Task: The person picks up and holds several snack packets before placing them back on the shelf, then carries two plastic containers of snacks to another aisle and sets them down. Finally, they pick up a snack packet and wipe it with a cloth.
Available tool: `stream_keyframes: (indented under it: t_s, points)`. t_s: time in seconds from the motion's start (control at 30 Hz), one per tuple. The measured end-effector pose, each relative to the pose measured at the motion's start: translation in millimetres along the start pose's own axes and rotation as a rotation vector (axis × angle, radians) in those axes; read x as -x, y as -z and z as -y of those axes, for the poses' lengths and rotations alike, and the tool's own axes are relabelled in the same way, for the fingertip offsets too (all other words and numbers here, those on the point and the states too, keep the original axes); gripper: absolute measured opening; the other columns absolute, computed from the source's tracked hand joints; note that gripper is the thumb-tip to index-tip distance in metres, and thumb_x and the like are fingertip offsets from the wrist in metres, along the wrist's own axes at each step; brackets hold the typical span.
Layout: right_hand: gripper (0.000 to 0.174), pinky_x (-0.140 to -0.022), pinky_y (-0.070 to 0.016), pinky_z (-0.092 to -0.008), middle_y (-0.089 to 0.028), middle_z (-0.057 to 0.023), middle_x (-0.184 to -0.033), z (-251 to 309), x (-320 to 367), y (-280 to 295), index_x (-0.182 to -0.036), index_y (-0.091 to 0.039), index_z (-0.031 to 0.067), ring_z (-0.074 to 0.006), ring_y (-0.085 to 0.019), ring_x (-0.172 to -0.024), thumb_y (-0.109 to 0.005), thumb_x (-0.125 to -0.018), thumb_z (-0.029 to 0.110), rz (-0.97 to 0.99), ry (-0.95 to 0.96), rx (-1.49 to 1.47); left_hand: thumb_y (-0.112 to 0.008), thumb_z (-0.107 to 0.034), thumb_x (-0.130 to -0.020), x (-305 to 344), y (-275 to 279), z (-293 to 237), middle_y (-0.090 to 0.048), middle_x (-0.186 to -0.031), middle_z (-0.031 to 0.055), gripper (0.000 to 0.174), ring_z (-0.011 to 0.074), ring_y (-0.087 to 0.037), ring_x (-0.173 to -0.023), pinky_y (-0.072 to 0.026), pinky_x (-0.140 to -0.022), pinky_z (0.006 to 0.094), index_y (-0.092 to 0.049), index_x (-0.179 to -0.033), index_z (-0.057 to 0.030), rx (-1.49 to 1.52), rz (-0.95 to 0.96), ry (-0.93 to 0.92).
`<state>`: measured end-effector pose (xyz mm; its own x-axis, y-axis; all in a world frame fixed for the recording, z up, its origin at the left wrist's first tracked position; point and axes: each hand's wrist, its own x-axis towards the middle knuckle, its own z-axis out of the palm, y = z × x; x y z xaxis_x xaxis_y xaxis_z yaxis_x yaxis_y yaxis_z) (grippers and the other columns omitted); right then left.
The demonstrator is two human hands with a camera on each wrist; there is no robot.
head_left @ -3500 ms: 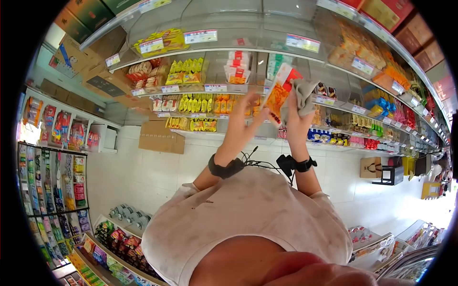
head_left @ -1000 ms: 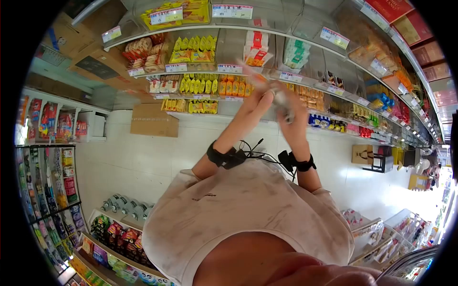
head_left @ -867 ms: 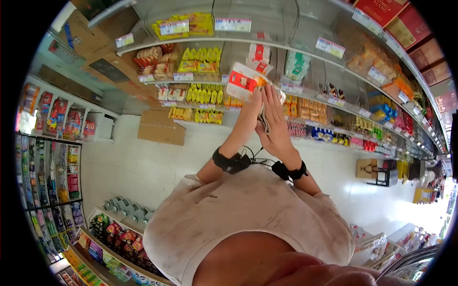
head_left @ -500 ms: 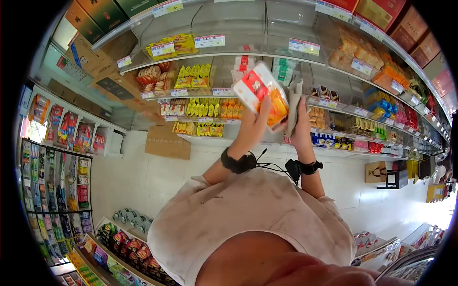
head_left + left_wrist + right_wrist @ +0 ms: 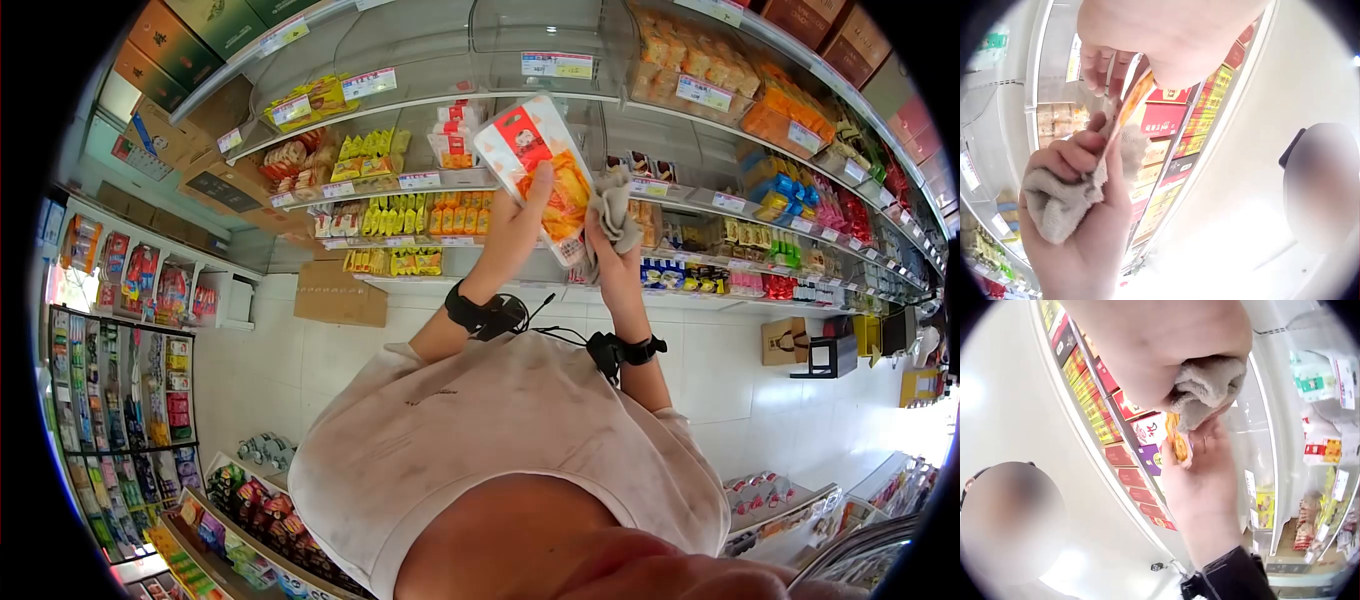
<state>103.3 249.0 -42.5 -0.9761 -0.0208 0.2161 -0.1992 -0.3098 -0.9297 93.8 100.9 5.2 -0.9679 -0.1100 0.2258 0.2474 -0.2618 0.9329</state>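
In the head view my left hand (image 5: pixel 515 225) grips a flat snack packet (image 5: pixel 568 195), thumb across its front. The packet is white and red at the top with orange food pictured below, and it is held up tilted in front of the shelves. My right hand (image 5: pixel 617 275) holds a crumpled grey cloth (image 5: pixel 615 212) at the packet's right edge. In the left wrist view the cloth (image 5: pixel 1057 206) bunches out of the right hand's curled fingers, and the packet (image 5: pixel 1129 106) shows edge-on. The right wrist view shows the cloth (image 5: pixel 1207 387) overlapping the packet (image 5: pixel 1180 447).
Shelves with price tags (image 5: pixel 558 65) run behind the hands, holding yellow snack packs (image 5: pixel 375 150) and similar white-red packets (image 5: pixel 457 135). A cardboard box (image 5: pixel 340 293) stands on the floor at left. Black cables (image 5: pixel 540 325) hang between the wrists. Low racks stand behind the person.
About a second ago the palms lay together over the packet and cloth. They have since parted, and the packet's front faces up in the left hand, with the bunched cloth at its right edge.
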Motion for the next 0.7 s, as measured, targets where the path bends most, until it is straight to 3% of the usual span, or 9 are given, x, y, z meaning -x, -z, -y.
stream_keyframes:
  t_s: [0.1, 0.13, 0.23, 0.3, 0.37, 0.4, 0.5, 0.63, 0.7]
  points:
    - [0.024, -0.083, -0.0471, -0.0231, -0.065, 0.0, -0.103, 8, -5, 12, -0.115, -0.063, -0.0021, -0.0061, -0.056, -0.093, -0.064, -0.098, 0.015, -0.16, -0.191, -0.277, -0.057, -0.033, -0.103, 4, -15, -6, -0.067, -0.1, 0.0024, 0.035, 0.0052, -0.06, -0.09, -0.0493, -0.077, 0.0229, -0.063, -0.11, 0.0013, 0.051, -0.099, 0.073]
    - [0.022, -0.082, -0.0484, -0.0239, -0.066, -0.0007, -0.101, 14, -4, 14, -0.112, -0.064, -0.0024, -0.0071, -0.058, -0.091, -0.066, -0.096, 0.013, -0.089, -0.177, -0.283, -0.057, -0.032, -0.102, 4, -16, -2, -0.067, -0.102, 0.0028, 0.036, 0.0058, -0.061, -0.092, -0.0497, -0.078, 0.0231, -0.061, -0.114, 0.0015, -0.011, -0.087, 0.063]
    - [0.02, -0.078, -0.0497, -0.0251, -0.067, -0.0012, -0.098, 7, -1, 22, -0.109, -0.065, -0.0023, -0.0073, -0.06, -0.088, -0.068, -0.094, 0.011, 0.061, -0.033, 0.07, -0.058, -0.032, -0.102, -1, -12, 18, -0.065, -0.112, 0.0057, 0.042, 0.0082, -0.061, -0.1, -0.0498, -0.084, 0.0249, -0.053, -0.128, 0.0018, -0.126, -0.066, 0.0]
    - [0.026, -0.076, -0.0513, -0.029, -0.071, -0.0095, -0.097, 1, -6, 33, -0.111, -0.065, -0.0025, -0.0148, -0.066, -0.086, -0.069, -0.085, 0.0, 0.009, 0.097, 0.237, -0.059, -0.03, -0.101, 0, -12, 27, -0.06, -0.124, 0.0095, 0.052, 0.0108, -0.058, -0.111, -0.0484, -0.091, 0.0274, -0.043, -0.14, 0.0016, -0.097, -0.074, -0.099]
    - [0.034, -0.077, -0.052, -0.031, -0.071, -0.0151, -0.099, -3, -11, 41, -0.114, -0.065, -0.0021, -0.0203, -0.069, -0.087, -0.069, -0.081, -0.006, -0.096, 0.295, 0.459, -0.057, -0.03, -0.102, 4, -9, 38, -0.05, -0.137, 0.0126, 0.06, 0.0139, -0.05, -0.123, -0.0434, -0.099, 0.0303, -0.032, -0.147, -0.0001, -0.177, -0.211, -0.148]
    - [0.046, -0.08, -0.0531, -0.0345, -0.07, -0.0206, -0.103, -1, -12, 39, -0.118, -0.064, -0.0011, -0.0311, -0.07, -0.091, -0.065, -0.073, -0.012, -0.149, 0.341, 0.505, -0.056, -0.03, -0.103, 6, -10, 41, -0.045, -0.143, 0.0141, 0.064, 0.0154, -0.046, -0.129, -0.041, -0.104, 0.0318, -0.027, -0.151, -0.001, -0.214, -0.279, -0.172]
    - [0.053, -0.083, -0.0541, -0.0364, -0.07, -0.0196, -0.106, 1, -10, 23, -0.121, -0.063, 0.0, -0.035, -0.069, -0.095, -0.061, -0.07, -0.014, -0.025, 0.439, 0.634, -0.05, -0.036, -0.104, 16, -33, 12, -0.041, -0.149, 0.0128, 0.061, 0.0182, -0.045, -0.134, -0.0354, -0.111, 0.0333, -0.03, -0.151, -0.0027, 0.048, -0.209, -0.122]
    - [0.057, -0.092, -0.0518, -0.0414, -0.068, -0.0177, -0.115, -6, 6, -18, -0.124, -0.064, 0.0022, -0.038, -0.067, -0.097, -0.061, -0.069, -0.012, 0.321, 0.492, 0.565, -0.046, -0.038, -0.105, 15, 5, 11, -0.046, -0.146, 0.0108, 0.057, 0.0224, -0.05, -0.131, -0.0398, -0.109, 0.0362, -0.033, -0.149, -0.0045, 0.114, -0.225, 0.099]
    - [0.051, -0.092, -0.0511, -0.0393, -0.07, -0.0191, -0.109, -16, 11, -18, -0.123, -0.061, -0.0017, -0.0313, -0.069, -0.097, -0.058, -0.073, -0.012, 0.407, 0.34, 0.484, -0.046, -0.037, -0.105, 15, 26, 3, -0.05, -0.143, 0.0107, 0.054, 0.0233, -0.054, -0.127, -0.0458, -0.104, 0.0369, -0.036, -0.147, -0.0049, 0.149, -0.21, 0.084]
